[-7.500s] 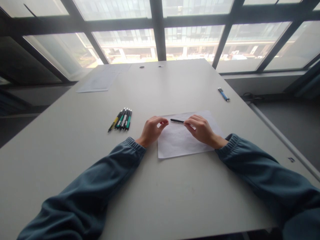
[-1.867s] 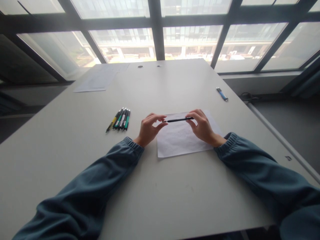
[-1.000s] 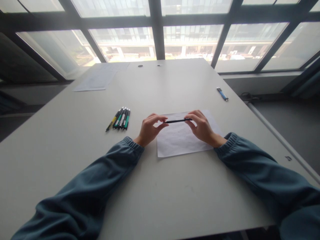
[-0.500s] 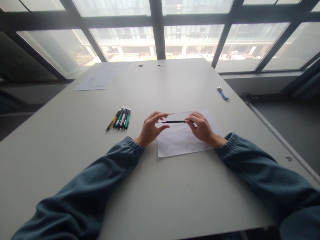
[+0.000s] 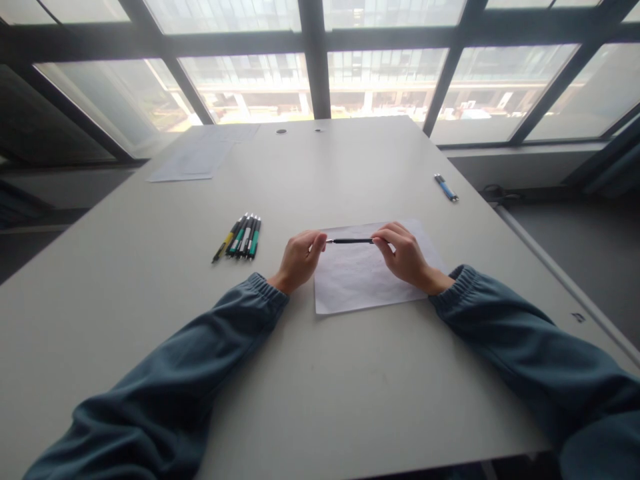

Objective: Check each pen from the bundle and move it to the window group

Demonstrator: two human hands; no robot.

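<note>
Curled in since half a second ago: left hand (image 5: 299, 259), from spread around the tip of the black pen (image 5: 353, 241) to closed at it, with contact too small to tell. Right hand's (image 5: 404, 259) grip pinched on the other end, holding it level over the paper (image 5: 370, 283) on the tabletop (image 5: 345, 393). Probably light, stiff, smooth; best held by the barrel, sparing the slim tip.

The left hand (image 5: 299, 259), seen 0.5 s ago with thumb and fingers parted around the tip of the black pen (image 5: 353, 241), now has its fingers folded in and thumb closed against them, right at that tip. The pen's left end now shows silver; 7.5 s ago I noted it dark
</note>
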